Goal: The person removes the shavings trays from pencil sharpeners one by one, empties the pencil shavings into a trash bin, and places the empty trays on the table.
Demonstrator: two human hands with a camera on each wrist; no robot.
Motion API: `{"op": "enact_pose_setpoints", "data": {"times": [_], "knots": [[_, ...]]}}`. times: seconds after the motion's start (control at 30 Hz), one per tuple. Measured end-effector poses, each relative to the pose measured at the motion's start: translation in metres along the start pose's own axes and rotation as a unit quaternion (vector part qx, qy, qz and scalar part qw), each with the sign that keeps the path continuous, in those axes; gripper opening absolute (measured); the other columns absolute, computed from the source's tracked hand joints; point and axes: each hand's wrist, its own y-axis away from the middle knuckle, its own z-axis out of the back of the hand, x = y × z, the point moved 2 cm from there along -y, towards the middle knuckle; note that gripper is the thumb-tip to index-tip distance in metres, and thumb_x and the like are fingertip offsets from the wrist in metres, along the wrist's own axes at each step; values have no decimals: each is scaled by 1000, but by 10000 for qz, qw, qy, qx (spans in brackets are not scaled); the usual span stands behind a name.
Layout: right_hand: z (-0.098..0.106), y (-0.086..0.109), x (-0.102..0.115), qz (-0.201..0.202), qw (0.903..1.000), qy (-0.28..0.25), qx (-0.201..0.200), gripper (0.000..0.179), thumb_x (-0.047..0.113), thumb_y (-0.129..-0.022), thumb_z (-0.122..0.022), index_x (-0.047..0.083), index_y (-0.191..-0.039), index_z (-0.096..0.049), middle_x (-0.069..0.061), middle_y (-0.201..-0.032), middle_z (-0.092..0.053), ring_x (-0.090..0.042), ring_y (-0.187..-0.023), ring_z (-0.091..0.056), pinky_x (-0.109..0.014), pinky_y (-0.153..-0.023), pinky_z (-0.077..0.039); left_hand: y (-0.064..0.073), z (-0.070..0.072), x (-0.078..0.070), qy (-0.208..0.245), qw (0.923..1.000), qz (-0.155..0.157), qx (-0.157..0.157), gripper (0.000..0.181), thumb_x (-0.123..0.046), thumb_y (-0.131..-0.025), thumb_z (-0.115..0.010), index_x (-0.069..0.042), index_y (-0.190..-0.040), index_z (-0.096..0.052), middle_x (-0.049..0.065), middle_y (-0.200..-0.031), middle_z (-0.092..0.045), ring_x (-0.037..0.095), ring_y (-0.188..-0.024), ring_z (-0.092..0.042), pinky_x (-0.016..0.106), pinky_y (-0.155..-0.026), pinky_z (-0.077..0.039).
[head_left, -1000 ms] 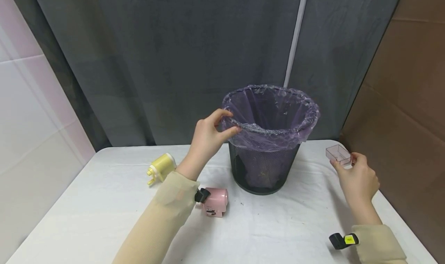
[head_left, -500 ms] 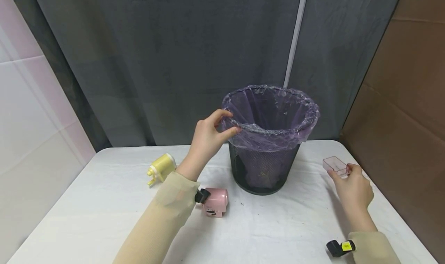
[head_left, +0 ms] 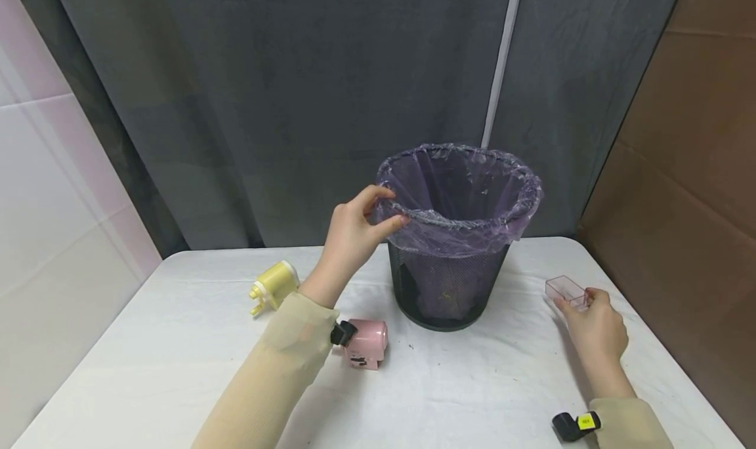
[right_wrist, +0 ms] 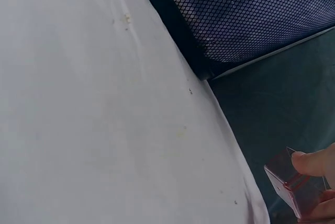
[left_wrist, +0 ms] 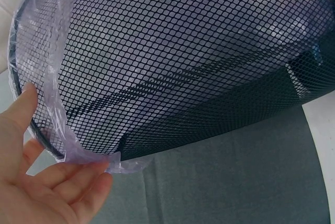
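Clear box point(head_left: 565, 287): pinched by my right hand's point(head_left: 596, 329) fingers point(head_left: 598, 294), right of the bin point(head_left: 447, 285). Just slid down the head view, slightly left; probably nearer the worktop point(head_left: 461, 396), not over the bin. Long axis slants away leftward, open side apparently up. Farther off, my left hand point(head_left: 352, 231) grips the bin's edge.

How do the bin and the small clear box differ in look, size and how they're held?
The bin is black mesh with a purple liner; the box is see-through with a pinkish tint. The bin is round and far larger, the box small and rectangular. The bin stands upright on the table with the left hand gripping its rim; the right hand pinches the box. Both are in a hand's grip.
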Motion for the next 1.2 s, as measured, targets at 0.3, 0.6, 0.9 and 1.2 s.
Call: {"op": "enact_pose_setpoints", "data": {"times": [0.3, 0.6, 0.9, 1.2], "knots": [[-7, 0, -6, -53, 9998, -16, 192, 64, 32, -88, -69, -16, -124, -47, -40, -115, -53, -59, -92, -53, -58, -63, -41, 0, 0, 0, 27, 10000, -16, 11, 40, -30, -80, -79, -16, -114, -64, 13, -113, -67, 26, -109, -60, 44, -91, -47], [-13, 1, -11, -79, 9995, -128, 282, 65, 29, -87, -70, -17, -125, -45, -41, -114, -52, -58, -95, -53, -58, -66, -41, 0, 1, 0, 29, 10000, -5, 50, 40, -29, -81, -78, -15, -115, -63, 11, -117, -66, 26, -111, -59, 41, -93, -46], [-15, 4, -14, -156, 9987, -178, 458, 66, 32, -88, -68, -16, -127, -43, -39, -118, -52, -56, -100, -52, -59, -72, -41, 1, 2, -1, -217, 9995, -29, 241, 43, -32, -83, -76, -16, -120, -60, 6, -71, -49, 18, -66, -41, 37, -60, -38], [-18, 4, -18, -177, 9983, -164, 527, 65, 28, -87, -68, -16, -128, -42, -39, -120, -51, -56, -101, -50, -59, -74, -40, 3, 8, -1, -293, 9985, -68, 465, 49, -38, -85, -72, -19, -128, -58, 8, -120, -64, 22, -102, -59, 44, -86, -46]]}}
